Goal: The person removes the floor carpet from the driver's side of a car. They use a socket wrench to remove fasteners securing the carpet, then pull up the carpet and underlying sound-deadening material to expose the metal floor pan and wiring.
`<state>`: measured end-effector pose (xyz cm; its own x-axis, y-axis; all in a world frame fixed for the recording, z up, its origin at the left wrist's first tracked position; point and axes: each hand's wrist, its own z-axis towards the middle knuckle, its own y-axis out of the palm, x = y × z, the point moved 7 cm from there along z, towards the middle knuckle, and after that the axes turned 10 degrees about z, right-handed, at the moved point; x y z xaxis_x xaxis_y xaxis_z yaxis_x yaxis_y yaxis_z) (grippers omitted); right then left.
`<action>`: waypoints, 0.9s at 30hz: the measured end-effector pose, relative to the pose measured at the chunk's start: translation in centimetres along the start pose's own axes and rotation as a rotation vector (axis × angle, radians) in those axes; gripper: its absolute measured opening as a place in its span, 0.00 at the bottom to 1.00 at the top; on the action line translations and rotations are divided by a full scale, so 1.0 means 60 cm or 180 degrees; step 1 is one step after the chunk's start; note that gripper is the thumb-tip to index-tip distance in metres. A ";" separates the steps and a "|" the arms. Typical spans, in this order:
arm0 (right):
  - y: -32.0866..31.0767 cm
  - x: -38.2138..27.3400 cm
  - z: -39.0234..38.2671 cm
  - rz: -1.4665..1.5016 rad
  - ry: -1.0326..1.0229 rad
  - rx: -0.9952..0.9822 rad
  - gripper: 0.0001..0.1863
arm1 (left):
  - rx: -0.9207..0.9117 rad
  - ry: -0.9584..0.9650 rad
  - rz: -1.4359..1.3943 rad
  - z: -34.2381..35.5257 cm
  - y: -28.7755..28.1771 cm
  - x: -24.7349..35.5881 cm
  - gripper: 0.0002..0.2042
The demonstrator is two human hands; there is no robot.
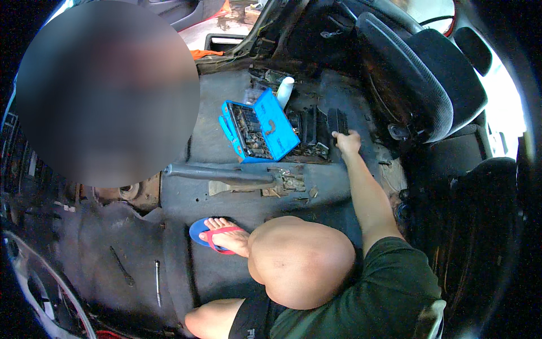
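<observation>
My right hand [349, 142] reaches forward, its fingers closed on the near end of a dark, flat, ribbed piece [337, 120] whose exact kind I cannot make out. Left of it are black metal brackets [314, 127] on the car floor. Next to these lies an opened blue socket set case [278, 127], rows of sockets [254, 133] in its tray. A white bottle [285, 90] leans behind the lid. My left hand is not in view.
A car seat [403, 76] stands at the right. A grey bar-like lever [220, 173] lies across the bare floor. A long metal tool [158, 282] lies at lower left. My sandalled foot [223, 234] and bent knee [302, 260] occupy the middle. A blurred disc hides the upper left.
</observation>
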<state>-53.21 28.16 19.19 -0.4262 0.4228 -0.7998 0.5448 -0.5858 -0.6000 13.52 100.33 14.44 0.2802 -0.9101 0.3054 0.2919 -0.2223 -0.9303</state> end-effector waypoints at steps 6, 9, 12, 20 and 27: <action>0.066 0.091 -0.021 -0.0609 -0.0011 0.0312 0.34 | 0.0085 -0.0073 -0.0002 0.006 -0.014 -0.018 0.28; 0.085 0.138 -0.006 -0.1014 -0.0342 0.0235 0.24 | 0.0126 -0.0091 0.0007 0.006 -0.022 -0.024 0.28; 0.081 0.185 0.030 -0.0668 -0.0513 -0.0036 0.24 | 0.0077 -0.0129 -0.0073 0.011 -0.019 -0.045 0.28; 0.012 0.054 0.016 -0.0126 -0.1672 0.0701 0.18 | 0.0011 0.0280 -0.0719 0.157 0.130 -0.154 0.31; 0.063 -0.456 -0.311 0.1998 -0.3041 -0.0795 0.13 | -0.0807 -0.0047 0.0480 0.150 0.097 -0.129 0.42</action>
<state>-25.99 27.30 38.45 -0.3436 -0.6464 -0.6813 0.9341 -0.3100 -0.1771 21.29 109.20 8.51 0.3170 -0.9347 0.1610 0.0088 -0.1669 -0.9859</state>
